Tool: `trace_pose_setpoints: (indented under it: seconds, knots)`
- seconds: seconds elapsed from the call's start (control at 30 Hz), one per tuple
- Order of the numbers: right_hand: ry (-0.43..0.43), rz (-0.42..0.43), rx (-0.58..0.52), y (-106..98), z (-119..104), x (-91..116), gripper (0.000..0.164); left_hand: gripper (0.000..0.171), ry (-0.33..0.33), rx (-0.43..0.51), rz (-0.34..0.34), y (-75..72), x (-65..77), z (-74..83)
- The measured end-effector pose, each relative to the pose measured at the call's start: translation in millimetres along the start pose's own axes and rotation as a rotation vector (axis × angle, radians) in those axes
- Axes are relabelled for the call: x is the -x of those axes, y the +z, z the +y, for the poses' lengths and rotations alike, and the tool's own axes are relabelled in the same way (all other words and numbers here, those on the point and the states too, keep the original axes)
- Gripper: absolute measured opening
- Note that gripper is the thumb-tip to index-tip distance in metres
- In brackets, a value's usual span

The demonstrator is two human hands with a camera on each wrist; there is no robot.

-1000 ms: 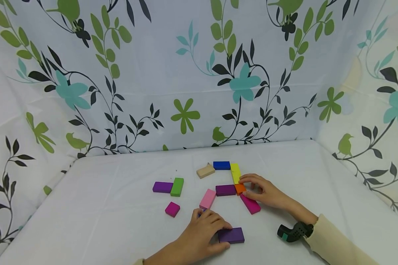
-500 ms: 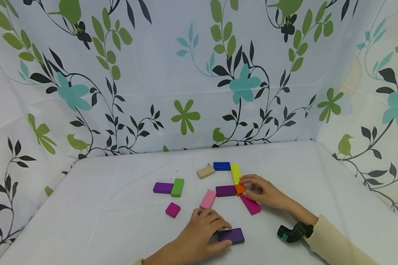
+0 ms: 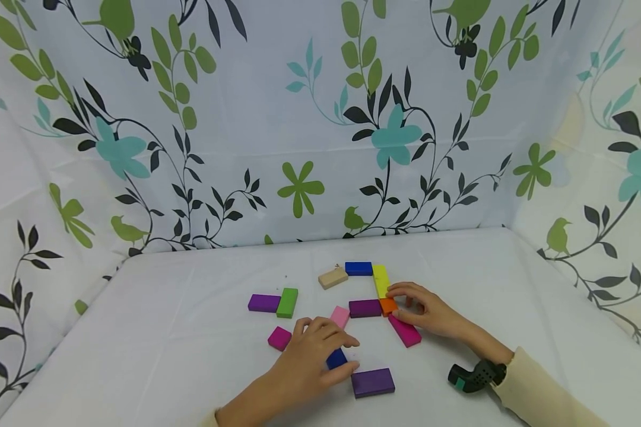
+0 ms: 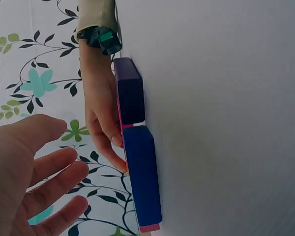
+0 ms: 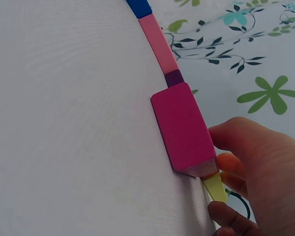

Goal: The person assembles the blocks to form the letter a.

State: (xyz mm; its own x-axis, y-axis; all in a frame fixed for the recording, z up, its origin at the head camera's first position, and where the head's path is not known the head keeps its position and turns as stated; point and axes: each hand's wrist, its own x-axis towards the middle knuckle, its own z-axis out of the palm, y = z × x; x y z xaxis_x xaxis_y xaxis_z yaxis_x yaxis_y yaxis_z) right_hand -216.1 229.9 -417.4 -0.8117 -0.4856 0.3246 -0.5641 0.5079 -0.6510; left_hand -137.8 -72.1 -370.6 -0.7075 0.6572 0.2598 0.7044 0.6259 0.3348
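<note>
My left hand [image 3: 311,356] is raised over a blue block [image 3: 337,358], its fingers loosely bent and holding nothing. In the left wrist view its fingers stand apart from that block. A dark purple block [image 3: 373,383] lies to the right of the hand. Partly behind the left fingers is a pink block [image 3: 339,318]. My right hand [image 3: 430,309] rests beside an orange block [image 3: 388,306], its forefinger near the yellow block [image 3: 381,281] and its thumb near the magenta block [image 3: 405,331]. Whether these fingertips pinch the orange block is unclear. A plum block [image 3: 365,308] adjoins the orange one.
At the back lie another blue block [image 3: 358,269] and a tan block [image 3: 333,278]. Further left are a purple block [image 3: 264,303], a green block [image 3: 287,303] and a small magenta block [image 3: 279,338]. White cloth [image 3: 165,332] covers the table; a patterned curtain [image 3: 246,136] hangs behind.
My left hand has let go of the dark purple block and moved up and left, uncovering the front blue block and covering part of the pink one. The right hand stays put.
</note>
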Motion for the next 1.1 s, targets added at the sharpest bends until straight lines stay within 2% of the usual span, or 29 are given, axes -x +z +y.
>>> trace_pose_setpoints:
  seconds: [0.2, 0.43, 0.5, 0.67, 0.97, 1.1]
  knots:
    - [-0.010, 0.001, -0.002, 0.4, 0.4, 0.1, 0.036, 0.024, -0.027, 0.022, 0.043, -10.0, -1.2, -7.3]
    - [0.006, -0.005, -0.009, 0.2, -0.6, 0.2, 0.036, 0.022, -0.003, -0.033, 0.179, -16.2, -1.1, -24.3]
    - [0.008, -0.005, -0.010, 0.6, -0.1, 0.2, 0.035, 0.021, -0.016, -0.037, 0.197, -17.6, -0.7, -28.7]
    - [0.016, -0.007, -0.008, 0.8, 0.3, 0.0, 0.036, 0.022, -0.072, -0.039, 0.198, -21.1, -0.7, -38.2]
    - [0.021, -0.009, -0.008, 0.0, -0.1, -0.3, 0.036, 0.024, -0.158, -0.063, 0.240, -25.7, -0.8, -60.1]
    - [0.029, -0.014, -0.011, 0.1, -0.6, -0.2, 0.037, 0.025, -0.202, -0.061, 0.230, -25.9, 1.1, -72.0]
